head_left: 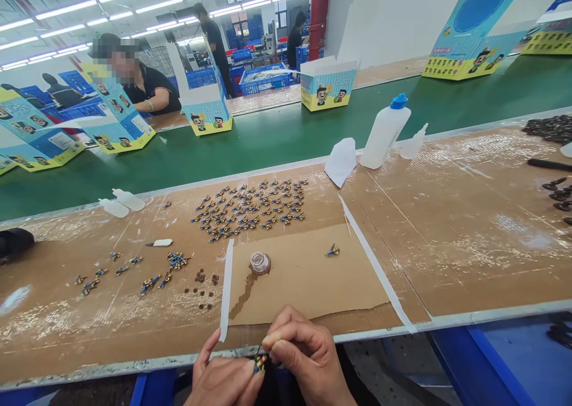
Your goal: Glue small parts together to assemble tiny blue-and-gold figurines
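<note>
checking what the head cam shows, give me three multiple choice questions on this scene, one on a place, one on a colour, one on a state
1. Where is the small jar?
A. On the cardboard sheet
B. On the green belt
C. In a blue crate

2. What colour is the cap of the big squeeze bottle?
A. Red
B. Blue
C. Yellow

3. What are the left hand and right hand doing?
A. Resting flat on the bench
B. Reaching inside a box
C. Closing on a small painted piece

1: A, the jar sits on the cardboard.
2: B, the cap shows blue.
3: C, the fingers of both meet at the piece.
</note>
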Motion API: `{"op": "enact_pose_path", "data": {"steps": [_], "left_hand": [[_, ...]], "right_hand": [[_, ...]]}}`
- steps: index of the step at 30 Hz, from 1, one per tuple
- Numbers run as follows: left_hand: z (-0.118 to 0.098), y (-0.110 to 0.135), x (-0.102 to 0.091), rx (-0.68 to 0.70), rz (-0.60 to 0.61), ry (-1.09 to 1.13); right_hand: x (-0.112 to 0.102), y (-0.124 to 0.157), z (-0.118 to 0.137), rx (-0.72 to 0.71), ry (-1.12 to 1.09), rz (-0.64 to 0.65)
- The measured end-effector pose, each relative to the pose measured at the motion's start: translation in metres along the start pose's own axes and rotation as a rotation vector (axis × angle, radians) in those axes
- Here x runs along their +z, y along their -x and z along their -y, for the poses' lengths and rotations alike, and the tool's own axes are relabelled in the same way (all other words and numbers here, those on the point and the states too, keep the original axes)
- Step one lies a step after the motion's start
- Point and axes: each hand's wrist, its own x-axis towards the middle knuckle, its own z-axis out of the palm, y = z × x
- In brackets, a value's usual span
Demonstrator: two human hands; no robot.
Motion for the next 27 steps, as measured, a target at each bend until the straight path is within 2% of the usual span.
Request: {"op": "enact_pose_path", "data": {"steps": [3,12,18,27], "left_hand": [[-0.001,-0.003,0.000,0.007,-0.037,0.049],[0.003,0.002,0.001,-0.021,-0.039,0.104],[-0.004,-0.009,-0.003,0.014,-0.035,0.060],[-0.010,-0.010,-0.014,-0.046,-0.009,0.012]], "right_hand": [[-0.001,0.000,0.001,-0.005,0.014,-0.014],[-0.003,-0.001,0.005,-0.043,0.068,0.028],[-0.003,0.000,0.011,-0.076,0.106,0.054],[-0.006,-0.002,0.012,-0.179,0.160,0.088]]}}
